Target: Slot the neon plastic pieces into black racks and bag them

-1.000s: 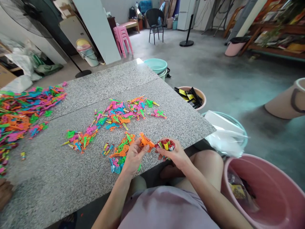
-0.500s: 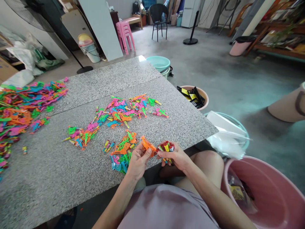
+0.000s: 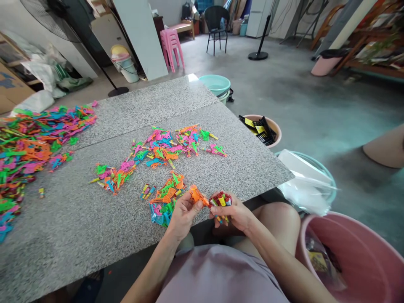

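At the far left of my speckled table [image 3: 78, 235] lies a big heap of bright plastic pieces [image 3: 34, 147], pink, green, blue and orange. On the near side of it one short yellow-banded tube [image 3: 41, 192] sits by itself. To the right, a loose band of mixed pieces [image 3: 160, 151] stretches across the middle of the table. Nearer to me, a few short tubes [image 3: 147, 192] lie just beside a small pile of coloured pieces [image 3: 167, 195], close to my left hand [image 3: 183, 214].

That hand has thumb and fingers clamped on an orange plastic piece [image 3: 197, 195], held up over the table's near edge, its right end pointing at my other hand. My right hand [image 3: 235, 214] is closed around a bundle of short tubes [image 3: 221, 202], red, yellow and green. Where the two hands meet, my fingers cover the spot, so I can't tell whether a tube is fitted on the orange end.

Farther right, beyond the table edge, are a basin of black racks [image 3: 278, 136], some clear plastic sheets [image 3: 304, 181] and, nearest, a big pink tub [image 3: 366, 252].
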The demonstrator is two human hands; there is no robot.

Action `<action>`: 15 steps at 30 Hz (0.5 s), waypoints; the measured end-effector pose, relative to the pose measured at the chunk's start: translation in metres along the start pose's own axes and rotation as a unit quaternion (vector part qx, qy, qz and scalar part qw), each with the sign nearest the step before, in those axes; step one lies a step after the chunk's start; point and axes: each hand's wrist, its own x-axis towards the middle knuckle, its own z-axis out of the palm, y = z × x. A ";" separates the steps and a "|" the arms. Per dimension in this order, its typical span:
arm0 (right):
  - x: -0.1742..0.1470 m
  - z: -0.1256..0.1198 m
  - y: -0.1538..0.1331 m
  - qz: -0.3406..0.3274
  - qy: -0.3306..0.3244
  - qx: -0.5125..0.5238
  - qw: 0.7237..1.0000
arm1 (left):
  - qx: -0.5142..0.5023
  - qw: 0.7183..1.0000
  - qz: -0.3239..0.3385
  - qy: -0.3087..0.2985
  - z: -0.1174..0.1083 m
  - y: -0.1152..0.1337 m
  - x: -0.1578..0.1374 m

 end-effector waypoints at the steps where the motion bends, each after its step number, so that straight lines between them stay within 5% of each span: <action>1: 0.000 0.000 0.001 -0.004 0.000 0.000 1.000 | 0.001 1.000 -0.001 -0.001 -0.001 0.000 0.000; 5: -0.001 0.003 0.000 -0.028 0.010 -0.028 0.999 | 0.016 1.000 0.005 -0.002 -0.003 0.001 -0.001; 15: -0.003 0.008 -0.003 0.041 -0.001 0.060 0.997 | 0.008 1.000 0.010 -0.019 0.003 0.013 -0.007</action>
